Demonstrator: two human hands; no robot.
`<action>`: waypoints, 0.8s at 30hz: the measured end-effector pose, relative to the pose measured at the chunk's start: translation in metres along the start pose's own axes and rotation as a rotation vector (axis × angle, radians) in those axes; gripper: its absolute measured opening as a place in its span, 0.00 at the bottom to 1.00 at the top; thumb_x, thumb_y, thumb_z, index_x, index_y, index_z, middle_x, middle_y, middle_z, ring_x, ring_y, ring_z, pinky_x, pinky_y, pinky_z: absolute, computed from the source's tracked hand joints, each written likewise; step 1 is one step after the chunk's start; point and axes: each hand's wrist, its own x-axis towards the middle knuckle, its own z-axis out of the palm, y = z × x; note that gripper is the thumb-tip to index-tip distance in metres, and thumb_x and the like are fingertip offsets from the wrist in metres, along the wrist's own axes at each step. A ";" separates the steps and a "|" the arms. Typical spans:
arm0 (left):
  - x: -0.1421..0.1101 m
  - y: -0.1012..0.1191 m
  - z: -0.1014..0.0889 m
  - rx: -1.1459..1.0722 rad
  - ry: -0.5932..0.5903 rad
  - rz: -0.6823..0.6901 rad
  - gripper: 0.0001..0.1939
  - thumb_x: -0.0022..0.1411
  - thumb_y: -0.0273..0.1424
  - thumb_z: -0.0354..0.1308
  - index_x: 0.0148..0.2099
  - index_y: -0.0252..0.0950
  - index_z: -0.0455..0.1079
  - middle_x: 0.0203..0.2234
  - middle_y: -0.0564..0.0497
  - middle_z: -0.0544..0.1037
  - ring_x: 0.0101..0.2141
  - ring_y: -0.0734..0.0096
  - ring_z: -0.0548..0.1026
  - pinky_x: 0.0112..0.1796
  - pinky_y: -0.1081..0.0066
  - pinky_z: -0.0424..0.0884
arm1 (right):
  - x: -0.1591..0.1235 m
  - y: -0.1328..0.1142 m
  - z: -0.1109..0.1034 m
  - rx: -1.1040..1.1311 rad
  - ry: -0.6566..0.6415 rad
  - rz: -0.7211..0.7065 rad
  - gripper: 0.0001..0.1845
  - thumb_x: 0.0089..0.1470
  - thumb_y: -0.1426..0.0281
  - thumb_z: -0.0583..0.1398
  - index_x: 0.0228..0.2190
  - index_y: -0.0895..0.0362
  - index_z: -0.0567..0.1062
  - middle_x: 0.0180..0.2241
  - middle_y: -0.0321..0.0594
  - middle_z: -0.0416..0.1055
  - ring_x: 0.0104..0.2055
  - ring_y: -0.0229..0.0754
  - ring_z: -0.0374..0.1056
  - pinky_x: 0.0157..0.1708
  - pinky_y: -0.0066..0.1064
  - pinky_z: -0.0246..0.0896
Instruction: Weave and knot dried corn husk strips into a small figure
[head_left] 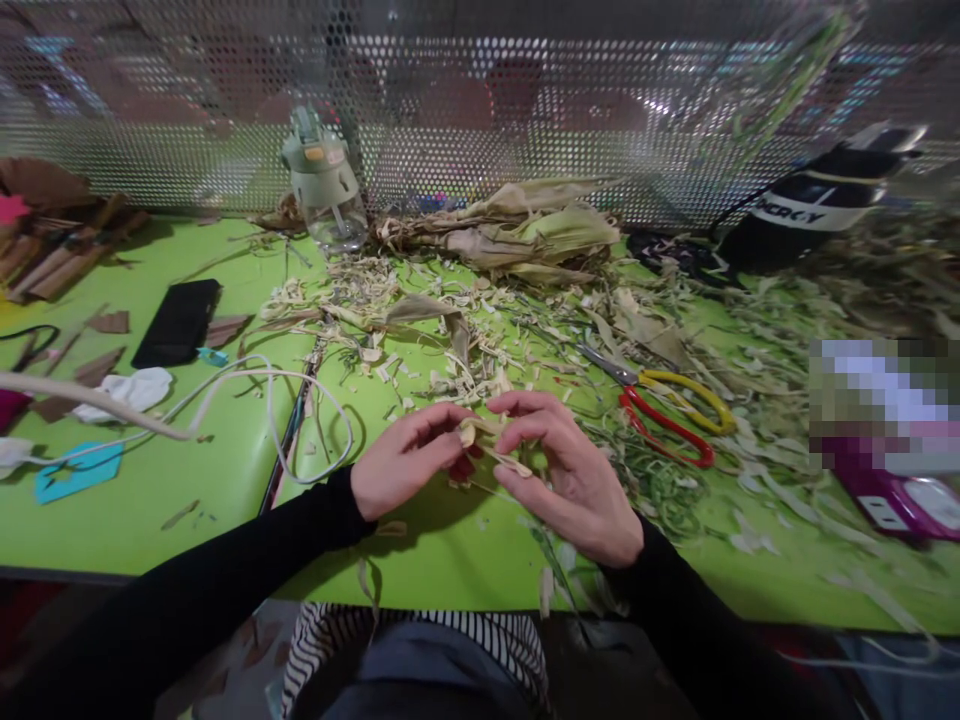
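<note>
My left hand [409, 455] and my right hand [570, 470] meet over the near middle of a green table [225, 480]. Both pinch a small folded piece of pale corn husk [491, 445], with thin strips trailing from it. Something small and red shows under the left fingertips. Both arms wear black sleeves. Husk scraps [420, 330] lie scattered just beyond the hands.
A bundle of dried husks [525, 235] lies at the back by a perforated metal screen. Scissors with red and yellow handles [667, 405] rest to the right. A black phone [178, 322], white cable [247, 385] and a green bottle [326, 185] sit to the left; a black bag [810, 210] sits at the far right.
</note>
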 end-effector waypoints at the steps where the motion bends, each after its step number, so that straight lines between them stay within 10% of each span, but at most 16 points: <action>1: 0.000 0.000 -0.001 -0.030 0.004 -0.008 0.13 0.58 0.38 0.56 0.40 0.33 0.67 0.25 0.53 0.72 0.26 0.76 0.70 0.32 0.72 0.67 | 0.001 0.000 0.000 -0.016 0.000 -0.004 0.03 0.52 0.72 0.60 0.32 0.54 0.70 0.45 0.43 0.67 0.51 0.48 0.63 0.50 0.44 0.58; 24: 0.007 -0.005 0.001 -0.281 0.093 -0.049 0.15 0.49 0.35 0.66 0.36 0.32 0.69 0.26 0.53 0.75 0.27 0.78 0.73 0.32 0.75 0.70 | 0.001 0.003 0.013 0.082 0.053 0.210 0.11 0.52 0.65 0.62 0.38 0.54 0.71 0.33 0.39 0.71 0.33 0.40 0.69 0.32 0.31 0.68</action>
